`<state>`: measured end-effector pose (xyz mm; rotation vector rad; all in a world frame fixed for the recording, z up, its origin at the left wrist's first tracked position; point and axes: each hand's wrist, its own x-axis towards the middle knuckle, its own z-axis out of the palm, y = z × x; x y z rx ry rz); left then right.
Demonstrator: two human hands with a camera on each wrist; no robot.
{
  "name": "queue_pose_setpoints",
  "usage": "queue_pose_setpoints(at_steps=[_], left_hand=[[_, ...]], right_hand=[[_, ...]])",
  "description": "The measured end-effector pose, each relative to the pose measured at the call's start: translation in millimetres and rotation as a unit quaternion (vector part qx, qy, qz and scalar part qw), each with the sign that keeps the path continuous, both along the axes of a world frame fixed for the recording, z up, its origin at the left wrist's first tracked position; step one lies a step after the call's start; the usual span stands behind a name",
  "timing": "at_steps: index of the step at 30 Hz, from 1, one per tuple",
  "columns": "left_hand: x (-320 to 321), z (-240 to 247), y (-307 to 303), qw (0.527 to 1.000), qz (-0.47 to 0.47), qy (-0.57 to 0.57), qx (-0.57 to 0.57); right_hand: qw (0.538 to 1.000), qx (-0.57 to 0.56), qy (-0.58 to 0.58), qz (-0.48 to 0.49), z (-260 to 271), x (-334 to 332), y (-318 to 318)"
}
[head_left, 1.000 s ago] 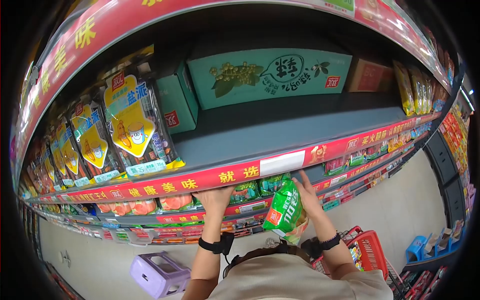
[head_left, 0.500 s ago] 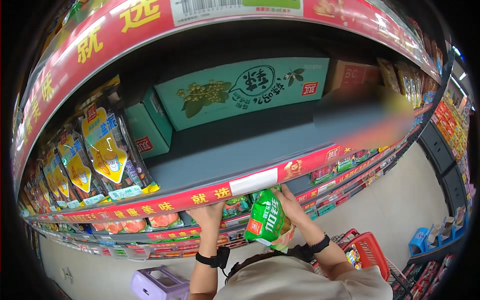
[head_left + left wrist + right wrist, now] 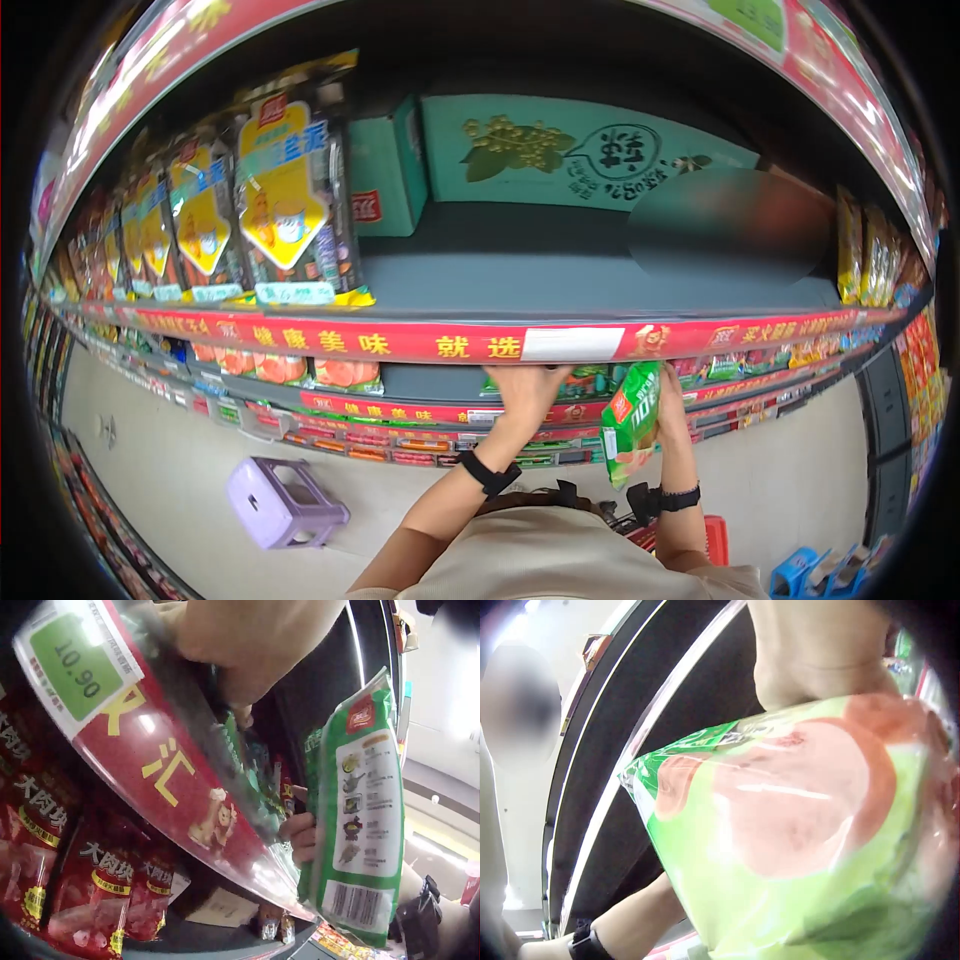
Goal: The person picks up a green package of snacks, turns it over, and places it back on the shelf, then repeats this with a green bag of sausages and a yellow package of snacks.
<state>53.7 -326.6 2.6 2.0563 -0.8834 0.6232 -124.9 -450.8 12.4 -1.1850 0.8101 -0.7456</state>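
The right hand (image 3: 674, 408) held a green bag (image 3: 628, 428) by the shelf edge (image 3: 425, 344). I couldn't tell the left hand (image 3: 530, 394)'s grip.

Left grip (image 3: 528, 396) partly hidden in head view, seemingly by red strip (image 3: 430, 343)

beige top (image 3: 590, 555) | broad black left-wrist strap (image 3: 490, 474) | black right-wrist band (image 3: 681, 497), dark blocky piece (image 3: 640, 497) beside it

Price tag (image 3: 76, 669) reads 10.90; red packets (image 3: 91, 894) read 大肉块.
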Motion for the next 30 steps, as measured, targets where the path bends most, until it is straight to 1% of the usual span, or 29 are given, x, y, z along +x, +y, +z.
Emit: queue_pose_setpoints(at_steps=[2, 3, 4, 6, 7, 8, 10, 11, 12, 14, 15, 16, 17, 18, 19, 20, 21, 22, 24, 25, 26, 28, 30], left_hand=[[-4, 0, -6, 0.999, -0.028, 0.03, -0.016], [-3, -5, -7, 0.997, -0.041, 0.058, -0.003], [-4, -8, -6, 0.998, -0.03, 0.06, -0.006], [-3, -8, -6, 0.992, -0.062, 0.109, -0.014], [-2, -8, -4, 0.991, -0.065, 0.113, -0.026], [2, -4, 3, 0.992, -0.055, 0.113, -0.028], [11, 5, 19, 0.983, -0.109, 0.135, -0.067], [25, 1, 26, 0.988, -0.096, 0.106, -0.05], [41, 6, 38, 0.89, -0.22, 0.387, -0.099], [75, -15, 49, 0.925, -0.164, 0.326, -0.11], [99, 3, 55, 0.933, -0.156, 0.304, -0.116], [90, -17, 91, 0.939, -0.152, 0.284, -0.12], [93, -22, 113, 0.945, -0.15, 0.262, -0.125], [99, -9, 109, 0.95, -0.151, 0.241, -0.128], [103, 4, 88, 0.953, -0.156, 0.227, -0.13], [105, 17, 73, 0.954, -0.163, 0.218, -0.129], [108, 18, 76, 0.954, -0.173, 0.212, -0.127], [105, 9, 84, 0.953, -0.184, 0.206, -0.123], [94, -19, 99, 0.95, -0.209, 0.199, -0.115], [91, -25, 101, 0.948, -0.221, 0.197, -0.112], [90, -25, 98, 0.946, -0.233, 0.195, -0.11], [93, -22, 90, 0.942, -0.25, 0.195, -0.109], [100, -10, 88, 0.939, -0.26, 0.201, -0.102]], right_hand=[[1.0, 0.002, 0.008, -0.007, -2, -4, -3], [0.999, -0.038, 0.017, -0.014, -5, -4, -1], [0.999, -0.039, 0.018, -0.003, -8, -5, 1], [0.99, -0.123, 0.06, -0.047, -13, -4, 1], [0.983, -0.139, 0.084, -0.083, -19, -2, 2], [0.984, -0.141, 0.082, -0.072, -23, 1, 3], [0.983, -0.135, 0.053, -0.112, -31, 4, 2], [0.982, -0.15, 0.063, -0.093, -46, -1, -8], [0.982, -0.151, 0.054, -0.094, -53, -9, -12], [0.982, -0.106, 0.044, -0.151, -70, -4, -16], [0.981, -0.112, 0.042, -0.155, -74, -2, -18], [0.979, -0.117, 0.04, -0.161, -71, -1, -14], [0.968, -0.156, 0.067, -0.185, -59, 6, -2], [0.953, -0.194, 0.094, -0.215, -49, 14, 8], [0.953, -0.196, 0.076, -0.217, -54, 19, 7], [0.936, -0.252, 0.099, -0.223, -61, 16, 3], [0.915, -0.306, 0.125, -0.231, -62, 15, 3], [0.914, -0.305, 0.119, -0.241, -53, 19, 12], [0.918, -0.291, 0.135, -0.232, -33, 27, 31], [0.92, -0.292, 0.097, -0.244, -36, 27, 32], [0.917, -0.294, 0.094, -0.253, -37, 26, 33], [0.925, -0.296, -0.005, -0.239, -34, 22, 36], [0.928, -0.29, -0.002, -0.233, -32, 21, 42]])
